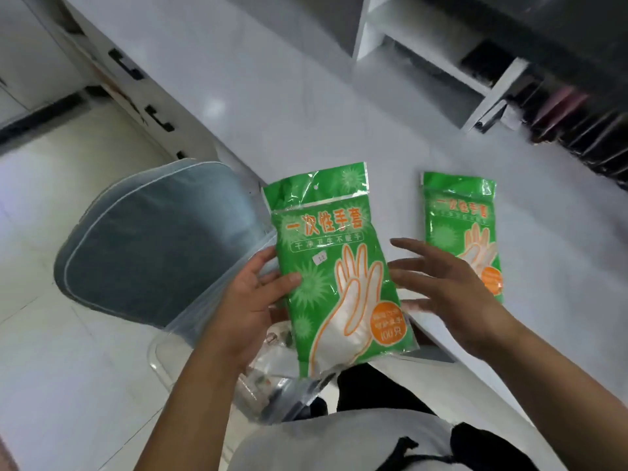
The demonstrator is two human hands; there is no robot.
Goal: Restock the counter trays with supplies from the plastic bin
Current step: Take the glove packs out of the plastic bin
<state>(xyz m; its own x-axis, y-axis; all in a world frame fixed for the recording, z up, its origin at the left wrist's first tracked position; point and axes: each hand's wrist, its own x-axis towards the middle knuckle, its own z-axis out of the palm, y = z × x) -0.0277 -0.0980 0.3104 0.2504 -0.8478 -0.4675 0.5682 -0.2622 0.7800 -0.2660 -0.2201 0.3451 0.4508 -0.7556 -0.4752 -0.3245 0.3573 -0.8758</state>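
Left hand (249, 294) of yours pinches a green glove pack (334, 266) above the tabletop (306, 113) edge; your right hand (438, 287) hovers beside it, fingers spread. Second pack (458, 212) lies flat nearby.

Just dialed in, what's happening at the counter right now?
A person is holding a green pack of disposable gloves up in the left hand, thumb pinched over its front edge. The right hand hovers open beside it, fingers spread, not touching. A second identical green pack already lies flat on the white counter. The clear plastic bin, its grey-blue lid tipped open, sits below the held pack.
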